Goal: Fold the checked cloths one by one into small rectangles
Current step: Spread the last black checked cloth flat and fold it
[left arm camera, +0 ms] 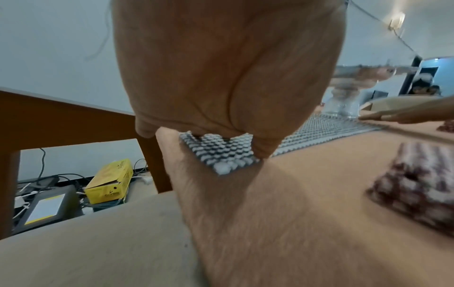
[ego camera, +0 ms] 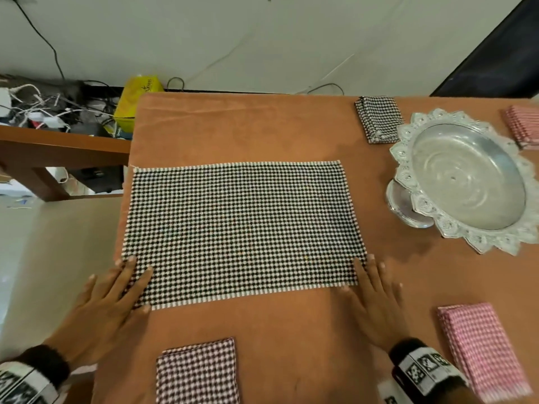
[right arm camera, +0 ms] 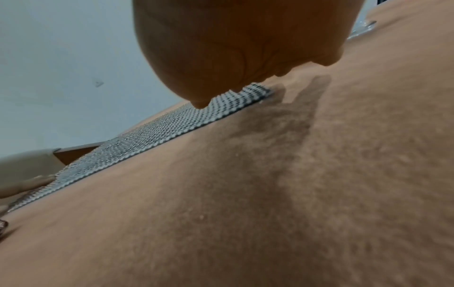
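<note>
**Both hands flat on the near corners of the open cloth**

Nearest to the person, a small folded rectangle of dark red and white checked cloth (ego camera: 197, 371) lies at the near edge of the worktop (ego camera: 262, 339), which is covered with orange-brown fabric. To its right, well apart, lies a folded pink and white checked cloth (ego camera: 481, 348).

A strip of bare worktop separates these from the large black and white checked cloth (ego camera: 242, 228), spread flat in one layer in the middle. Its left edge runs just beside the left edge of the worktop. The left hand (ego camera: 113, 298) rests on its near left corner, fingers (ego camera: 128, 275) straight and spread. The right hand (ego camera: 376, 298) lies at the near right corner, fingers straight and close together; they pinch nothing.

Right of the cloth, apart from it, stands a silver footed tray with a scalloped rim (ego camera: 402, 147). Behind it lie a folded black and white cloth (ego camera: 377, 119) and another pink folded cloth (ego camera: 523, 126) at the right edge.
</note>
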